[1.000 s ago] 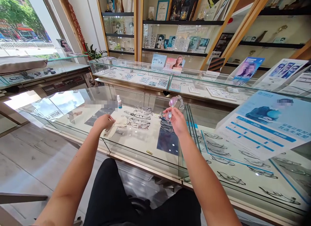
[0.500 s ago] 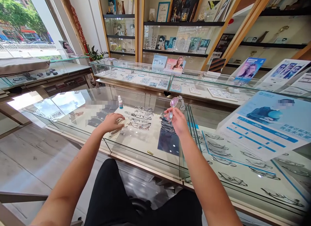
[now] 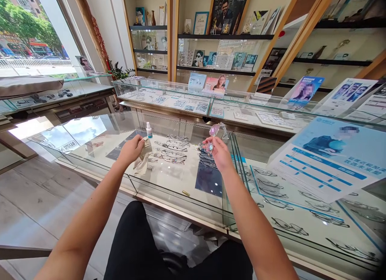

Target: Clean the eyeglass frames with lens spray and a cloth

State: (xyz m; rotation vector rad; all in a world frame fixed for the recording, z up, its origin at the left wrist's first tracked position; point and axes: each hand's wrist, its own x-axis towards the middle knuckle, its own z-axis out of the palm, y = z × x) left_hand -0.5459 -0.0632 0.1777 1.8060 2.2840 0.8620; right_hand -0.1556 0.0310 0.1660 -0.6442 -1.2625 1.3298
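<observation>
Pinched in my left hand (image 3: 132, 149) is a beige cleaning cloth (image 3: 142, 159), which hangs down over the glass counter. My right hand (image 3: 221, 153) grips a pair of eyeglasses (image 3: 214, 130) by its lower lens side, with the lenses stacked one above the other and tinted by reflections. A small white spray bottle (image 3: 149, 130) stands upright on the counter just beyond the cloth. Between my hands, several eyeglass frames (image 3: 175, 147) lie in rows under the glass.
The glass display counter (image 3: 181, 179) spans the space before my knees. A large blue-and-white sign (image 3: 334, 151) leans on the right section, above more eyeglasses (image 3: 289, 225). Behind runs a second glass showcase (image 3: 169, 87) with small posters, then wall shelves (image 3: 226, 37).
My left hand has closed on the cloth and lifted it off the counter. My right hand holds the eyeglasses in nearly the same spot. The view has tilted slightly upward.
</observation>
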